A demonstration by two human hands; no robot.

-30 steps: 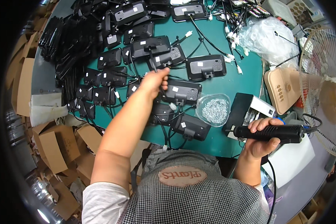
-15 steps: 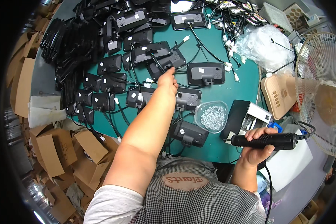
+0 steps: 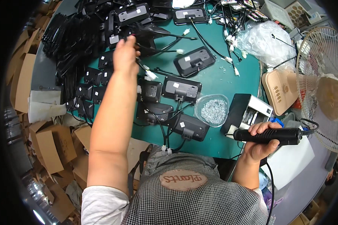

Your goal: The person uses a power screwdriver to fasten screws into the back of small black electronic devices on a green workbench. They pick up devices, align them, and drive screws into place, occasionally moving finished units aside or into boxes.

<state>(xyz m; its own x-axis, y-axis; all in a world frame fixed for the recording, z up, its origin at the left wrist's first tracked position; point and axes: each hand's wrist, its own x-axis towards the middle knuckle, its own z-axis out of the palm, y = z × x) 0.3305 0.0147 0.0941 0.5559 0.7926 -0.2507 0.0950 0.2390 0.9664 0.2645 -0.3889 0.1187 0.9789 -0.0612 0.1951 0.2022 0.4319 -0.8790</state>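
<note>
Surface [image 3: 246,80]: green-topped, heavily loaded on its left and far portions. Black rectangular housings [image 3: 194,62] lie over the middle, several with cables ending in white connectors. A dense heap of glossy black parts [image 3: 65,47] occupies the far left. Loose screws are scattered right of the tilted housing; more fill a clear tub [image 3: 197,107] to the near right. A black-and-silver device [image 3: 234,112] stands just beside the tub.

Left hand [image 3: 125,56]: extended over the far-left housings, at a dark, motion-blurred unit [image 3: 148,37]. Whether its grip is closed on that unit cannot be told.

Right hand [image 3: 262,138]: grip clenched around a black corded screwdriver [image 3: 270,135], raised near the device, tip pointing left.

Right margin: a clear plastic bag [image 3: 268,43], a beige plastic piece [image 3: 278,92] and a wire fan cage [image 3: 321,90]; a white sheet [image 3: 294,161] lies nearer the person.

Room: opened cardboard boxes [image 3: 62,144] are piled at left, beyond the surface's edge.
</note>
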